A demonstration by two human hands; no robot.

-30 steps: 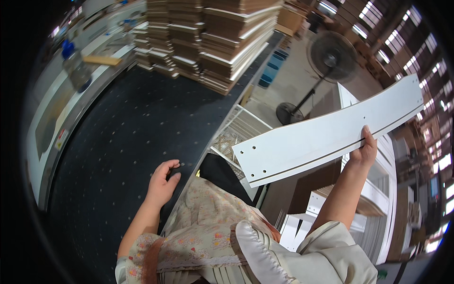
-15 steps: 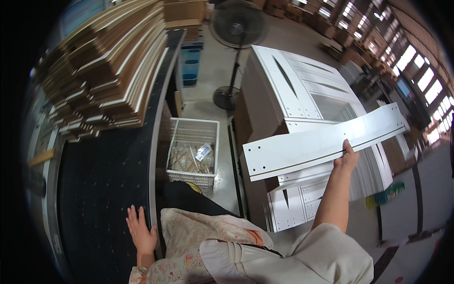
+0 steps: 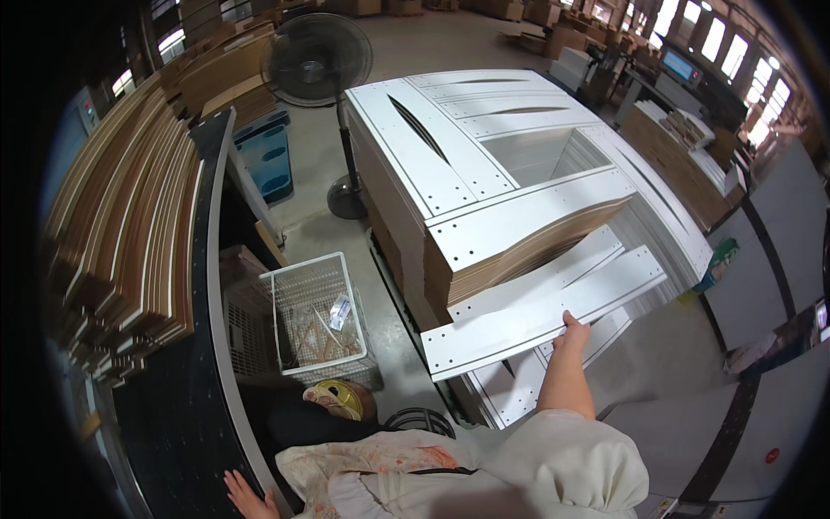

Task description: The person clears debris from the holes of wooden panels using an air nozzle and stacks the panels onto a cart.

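Over the white panel stacks (image 3: 536,206), already built up in several piles, the right hand (image 3: 568,336) pinches the near edge of a drilled white panel (image 3: 545,316), not laid down; contact beneath cannot be confirmed. The left hand (image 3: 251,497) lies with fingers spread on the black table (image 3: 173,432), which carries further piled boards (image 3: 130,225). Print on the packet (image 3: 340,311) in the white mesh basket (image 3: 304,271) is illegible.

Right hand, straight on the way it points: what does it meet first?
Past the held panel in its grip, the right hand would probably first meet the white panel just beyond, then the taller panel stack. Depth between them is unclear.
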